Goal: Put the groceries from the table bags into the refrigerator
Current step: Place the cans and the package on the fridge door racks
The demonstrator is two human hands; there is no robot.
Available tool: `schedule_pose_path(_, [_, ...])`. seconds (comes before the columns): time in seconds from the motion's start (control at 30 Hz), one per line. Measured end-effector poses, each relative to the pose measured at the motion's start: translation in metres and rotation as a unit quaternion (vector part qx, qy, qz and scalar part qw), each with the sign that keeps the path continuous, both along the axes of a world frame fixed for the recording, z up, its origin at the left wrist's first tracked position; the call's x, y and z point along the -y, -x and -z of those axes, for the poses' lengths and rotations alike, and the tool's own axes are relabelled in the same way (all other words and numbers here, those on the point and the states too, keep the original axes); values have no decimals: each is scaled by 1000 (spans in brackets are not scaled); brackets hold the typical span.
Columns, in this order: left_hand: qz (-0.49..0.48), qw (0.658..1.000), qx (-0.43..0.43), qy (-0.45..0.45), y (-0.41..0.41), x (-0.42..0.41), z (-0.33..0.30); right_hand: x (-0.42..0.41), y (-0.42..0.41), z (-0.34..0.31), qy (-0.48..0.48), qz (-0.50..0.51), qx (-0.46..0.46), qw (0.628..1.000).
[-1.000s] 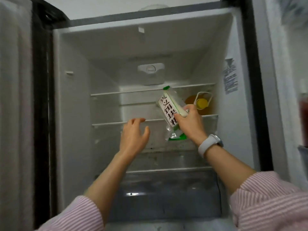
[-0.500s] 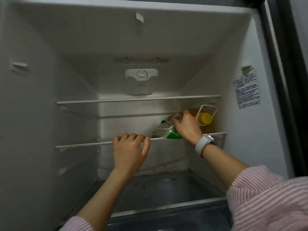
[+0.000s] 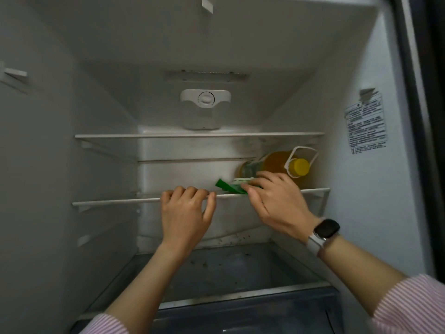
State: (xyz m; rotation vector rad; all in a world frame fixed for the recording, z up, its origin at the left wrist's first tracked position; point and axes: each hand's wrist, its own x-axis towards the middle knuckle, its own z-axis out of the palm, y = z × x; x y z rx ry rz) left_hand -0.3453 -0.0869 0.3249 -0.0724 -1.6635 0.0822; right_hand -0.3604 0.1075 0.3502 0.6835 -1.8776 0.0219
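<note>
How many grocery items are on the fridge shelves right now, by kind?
Bottles: 1, the oil bottle lying on its side on the lower shelf.
Packets: 1, the green and white packet on that shelf, under the right hand.
Total: 2.
The left hand holds the shelf's front edge.

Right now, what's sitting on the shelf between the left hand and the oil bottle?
In the head view, the green-and-white packet lies there, under the right hand, between the left hand and the oil bottle.

An oil bottle (image 3: 277,162) is lying on the lower shelf (image 3: 115,201), blocking its right end; space left of the bottle is lying open.
</note>
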Motion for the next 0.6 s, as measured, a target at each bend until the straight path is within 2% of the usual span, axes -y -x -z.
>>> schedule_pose_path(0.1, [-4,1000,6,8,-2,-1,0,8,2,-17,-63,28,94,993])
schedule_pose_path(0.23, [-8,999,33,13,-6,0,0,12,11,-31,-60,56,281,956])
schedule_pose_path(0.27, [-9,999,44,11,-7,0,0,11,14,-33,-57,60,305,949])
schedule_pose_path(0.33, [-14,998,57,6,-9,0,-1,11,16,-29,-57,62,265,961])
schedule_pose_path(0.43, [-5,998,67,0,-13,-1,-1,12,15,-5,29,-6,107,994])
schedule_pose_path(0.5, [10,998,65,-10,-18,1,1,12,10,14,68,-38,45,996])
schedule_pose_path(0.6, [20,996,65,-64,-35,-1,13,6,3,41,106,-62,8,992])
